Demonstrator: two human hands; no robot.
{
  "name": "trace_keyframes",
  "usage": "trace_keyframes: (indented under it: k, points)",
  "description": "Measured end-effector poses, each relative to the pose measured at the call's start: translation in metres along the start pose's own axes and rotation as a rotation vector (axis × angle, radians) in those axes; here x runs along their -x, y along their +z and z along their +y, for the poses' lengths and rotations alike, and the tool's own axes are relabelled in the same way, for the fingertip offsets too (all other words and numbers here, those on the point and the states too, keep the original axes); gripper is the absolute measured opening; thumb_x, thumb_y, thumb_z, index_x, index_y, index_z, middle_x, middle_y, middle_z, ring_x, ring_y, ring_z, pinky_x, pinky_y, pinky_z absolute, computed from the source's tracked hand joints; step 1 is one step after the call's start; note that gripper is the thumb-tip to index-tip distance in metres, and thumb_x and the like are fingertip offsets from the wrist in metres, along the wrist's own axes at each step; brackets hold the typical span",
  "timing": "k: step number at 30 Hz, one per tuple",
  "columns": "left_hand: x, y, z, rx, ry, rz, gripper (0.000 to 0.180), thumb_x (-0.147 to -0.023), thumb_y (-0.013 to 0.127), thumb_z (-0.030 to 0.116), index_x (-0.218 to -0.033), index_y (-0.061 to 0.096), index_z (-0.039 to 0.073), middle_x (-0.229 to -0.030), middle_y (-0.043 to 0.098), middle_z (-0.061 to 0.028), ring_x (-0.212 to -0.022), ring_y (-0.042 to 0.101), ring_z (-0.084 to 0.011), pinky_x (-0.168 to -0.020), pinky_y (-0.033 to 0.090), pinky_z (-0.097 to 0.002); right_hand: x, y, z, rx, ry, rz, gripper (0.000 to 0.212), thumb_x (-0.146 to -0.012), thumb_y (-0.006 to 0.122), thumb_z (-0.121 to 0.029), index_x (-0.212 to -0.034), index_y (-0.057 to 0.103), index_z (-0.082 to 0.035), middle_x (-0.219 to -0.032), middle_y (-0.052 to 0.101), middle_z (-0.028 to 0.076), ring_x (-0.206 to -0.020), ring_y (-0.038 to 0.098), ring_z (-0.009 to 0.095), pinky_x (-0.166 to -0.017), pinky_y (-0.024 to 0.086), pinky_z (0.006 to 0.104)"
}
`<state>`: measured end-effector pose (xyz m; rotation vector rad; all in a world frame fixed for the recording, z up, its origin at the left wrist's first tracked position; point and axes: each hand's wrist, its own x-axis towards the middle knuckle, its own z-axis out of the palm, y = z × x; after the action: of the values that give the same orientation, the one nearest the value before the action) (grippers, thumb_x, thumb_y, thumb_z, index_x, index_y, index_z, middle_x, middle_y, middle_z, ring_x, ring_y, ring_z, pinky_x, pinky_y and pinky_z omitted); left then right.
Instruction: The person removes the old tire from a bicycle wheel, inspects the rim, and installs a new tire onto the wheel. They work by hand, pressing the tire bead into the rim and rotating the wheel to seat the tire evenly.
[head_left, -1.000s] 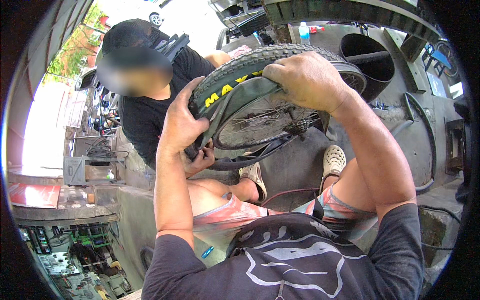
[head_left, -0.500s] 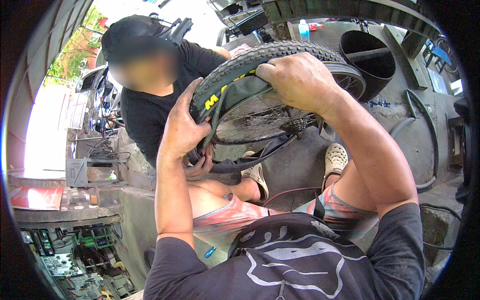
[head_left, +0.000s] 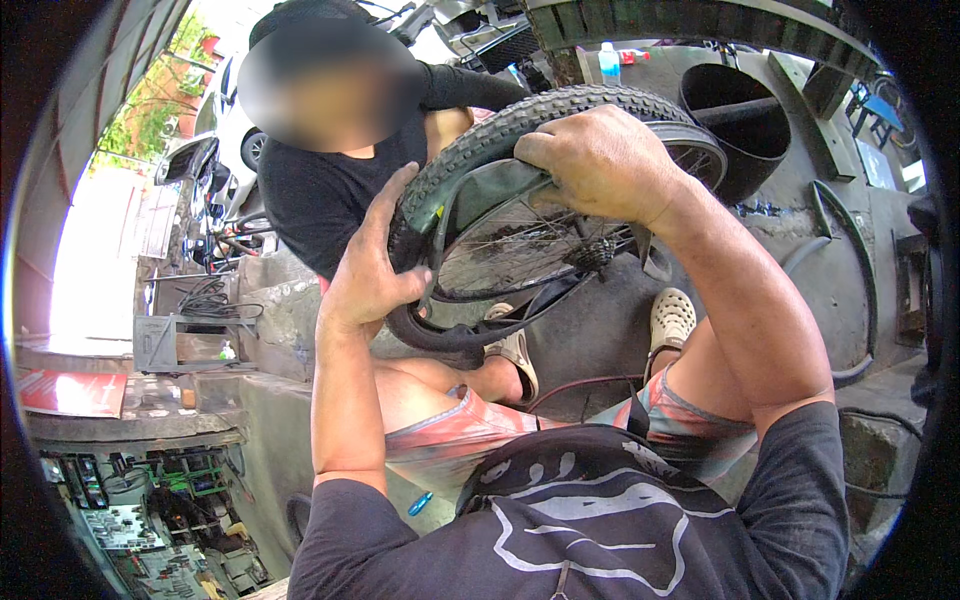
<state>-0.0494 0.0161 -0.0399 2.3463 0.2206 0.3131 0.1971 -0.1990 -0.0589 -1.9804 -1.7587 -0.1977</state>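
Observation:
A bicycle wheel with a knobby black tyre [head_left: 470,143] stands tilted in front of me. Its spokes and rear sprockets [head_left: 590,256] show inside the rim. A slack black inner tube [head_left: 492,190] hangs out between tyre and rim on the near side. My left hand [head_left: 368,265] grips the tyre's left side, thumb toward me and fingers around the outside. At the top, my right hand [head_left: 600,165] is closed over the tyre, its thumb pressing where the tube meets the tyre; its fingertips are partly hidden.
Beyond the wheel, a person in black [head_left: 340,190] leans in close. A black round bin [head_left: 735,130] and a bottle [head_left: 609,65] stand behind. A hose [head_left: 868,290] lies at right. Near my left side are a blue-handled tool [head_left: 420,504] and a tool shelf [head_left: 150,520].
The person opposite has shifted right and closer, and their hand at the wheel's lower left is out of sight. The tyre's yellow lettering is mostly hidden. My left hand has moved slightly right.

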Motion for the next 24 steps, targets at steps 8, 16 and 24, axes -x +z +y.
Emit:
trace_keyframes:
  k: [8,16,24]
  points:
    - [0.002,0.007,0.012,-0.375,-0.068,0.055,0.112,-0.066,0.086,0.0,-0.166,0.038,0.009,-0.144,0.057,-0.0234,-0.139,0.057,-0.0399,-0.12,0.044,-0.0452,-0.003,-0.004,-0.002,0.026,0.002,-0.078,0.039,-0.08,0.088,-0.036,-0.107,0.074,-0.012,-0.092,0.077,0.014,-0.093,0.077,0.039,-0.082,0.061,0.0523]
    - [0.007,0.003,0.022,-0.574,-0.152,0.145,0.111,-0.069,0.083,-0.002,-0.167,0.033,0.007,-0.152,0.056,-0.0253,-0.139,0.057,-0.0445,-0.121,0.045,-0.0474,0.002,-0.003,-0.004,-0.074,-0.136,0.049,0.046,-0.078,0.09,-0.029,-0.119,0.075,-0.019,-0.101,0.079,0.012,-0.102,0.076,0.037,-0.088,0.061,0.0502]
    - [0.03,0.024,0.003,-0.706,-0.136,0.263,0.113,-0.074,0.084,0.0,-0.17,0.025,0.008,-0.145,0.052,-0.0308,-0.134,0.053,-0.0503,-0.116,0.047,-0.055,-0.006,0.006,-0.004,-0.047,-0.087,-0.019,0.04,-0.078,0.09,-0.029,-0.112,0.076,-0.015,-0.103,0.079,0.014,-0.101,0.076,0.036,-0.088,0.061,0.0506]
